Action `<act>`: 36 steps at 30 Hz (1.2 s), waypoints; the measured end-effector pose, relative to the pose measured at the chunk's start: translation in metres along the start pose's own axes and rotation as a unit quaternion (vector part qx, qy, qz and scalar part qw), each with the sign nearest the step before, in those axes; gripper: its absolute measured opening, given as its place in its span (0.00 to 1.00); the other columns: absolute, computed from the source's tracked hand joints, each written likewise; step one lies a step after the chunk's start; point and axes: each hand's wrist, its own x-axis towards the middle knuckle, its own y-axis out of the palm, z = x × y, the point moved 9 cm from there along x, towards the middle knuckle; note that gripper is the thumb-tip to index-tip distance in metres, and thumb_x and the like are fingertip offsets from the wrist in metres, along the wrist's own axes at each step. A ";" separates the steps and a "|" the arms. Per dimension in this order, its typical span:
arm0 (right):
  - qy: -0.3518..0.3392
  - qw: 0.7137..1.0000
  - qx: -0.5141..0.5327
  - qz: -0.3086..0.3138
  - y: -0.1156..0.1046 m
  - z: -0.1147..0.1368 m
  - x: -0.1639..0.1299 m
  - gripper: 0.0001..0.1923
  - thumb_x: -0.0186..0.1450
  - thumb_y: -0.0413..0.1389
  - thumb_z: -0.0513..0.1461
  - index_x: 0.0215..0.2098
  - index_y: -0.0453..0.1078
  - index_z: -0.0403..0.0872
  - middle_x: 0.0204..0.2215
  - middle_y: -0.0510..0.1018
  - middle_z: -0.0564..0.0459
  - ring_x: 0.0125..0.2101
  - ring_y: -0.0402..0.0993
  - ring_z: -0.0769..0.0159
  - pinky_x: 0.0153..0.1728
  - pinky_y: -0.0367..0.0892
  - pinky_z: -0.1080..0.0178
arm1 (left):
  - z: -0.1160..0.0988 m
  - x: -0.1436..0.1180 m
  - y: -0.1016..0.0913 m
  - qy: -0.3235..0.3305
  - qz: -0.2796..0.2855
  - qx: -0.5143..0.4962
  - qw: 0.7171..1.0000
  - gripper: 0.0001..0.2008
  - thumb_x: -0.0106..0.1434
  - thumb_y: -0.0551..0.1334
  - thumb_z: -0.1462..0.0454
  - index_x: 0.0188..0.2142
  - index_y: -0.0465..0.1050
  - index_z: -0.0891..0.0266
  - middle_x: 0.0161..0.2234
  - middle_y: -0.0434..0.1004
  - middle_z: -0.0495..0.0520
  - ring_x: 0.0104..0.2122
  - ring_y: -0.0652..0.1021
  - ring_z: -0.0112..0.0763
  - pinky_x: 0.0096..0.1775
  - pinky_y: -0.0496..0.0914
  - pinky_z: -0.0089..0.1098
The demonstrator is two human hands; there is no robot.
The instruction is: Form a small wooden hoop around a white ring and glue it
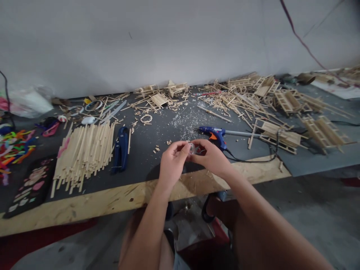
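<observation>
My left hand (174,157) and my right hand (209,154) meet above the table's front edge. Between their fingertips is a small, clear, round thing (191,148), partly covered by the fingers; its exact kind does not show. Both hands have their fingers closed around it. Just beyond them lies a blue glue gun (212,135) with an orange trigger, a clear glue stick in its back end. Left of my hands rests a blue-handled cutter (120,150), beside a thick pile of thin wooden sticks (86,150).
Small stick-built models (281,135) and loose sticks (236,103) crowd the back and right. A wooden ring (146,119) lies mid-table among scraps. A patterned phone (32,183) and colourful pipe cleaners (19,146) lie at left. The glue gun's black cord (253,161) curls near the front edge.
</observation>
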 end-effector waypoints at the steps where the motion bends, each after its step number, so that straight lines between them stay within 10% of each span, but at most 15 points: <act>1: 0.006 1.000 0.013 0.001 0.000 -0.001 0.000 0.20 0.53 0.58 0.42 0.44 0.68 0.46 0.38 0.72 0.50 0.35 0.68 0.65 0.37 0.63 0.62 | 0.000 0.000 0.001 -0.002 0.003 -0.008 1.000 0.13 0.57 0.60 0.56 0.37 0.71 0.62 0.33 0.76 0.53 0.33 0.77 0.31 0.34 0.74 0.32; 7: 0.026 0.990 0.136 0.001 -0.001 -0.004 -0.002 0.18 0.57 0.52 0.40 0.46 0.67 0.48 0.37 0.72 0.53 0.37 0.68 0.66 0.39 0.63 0.62 | 0.004 0.000 -0.003 -0.025 0.009 -0.013 1.000 0.16 0.56 0.60 0.63 0.45 0.66 0.60 0.32 0.74 0.53 0.31 0.76 0.32 0.30 0.73 0.33; 14: 0.065 0.949 0.294 0.092 0.012 0.004 -0.010 0.16 0.55 0.51 0.36 0.42 0.71 0.48 0.34 0.72 0.54 0.33 0.66 0.68 0.34 0.64 0.65 | -0.009 -0.008 0.009 0.042 0.081 -0.004 0.996 0.26 0.55 0.61 0.66 0.54 0.62 0.53 0.56 0.62 0.56 0.53 0.66 0.39 0.47 0.68 0.35; 36: 0.110 0.923 0.362 0.070 0.008 -0.011 -0.006 0.14 0.57 0.49 0.38 0.40 0.70 0.47 0.28 0.73 0.53 0.25 0.67 0.68 0.23 0.65 0.65 | -0.009 0.001 0.010 0.059 0.067 0.040 0.995 0.15 0.59 0.59 0.62 0.46 0.70 0.58 0.44 0.75 0.54 0.41 0.76 0.32 0.43 0.70 0.33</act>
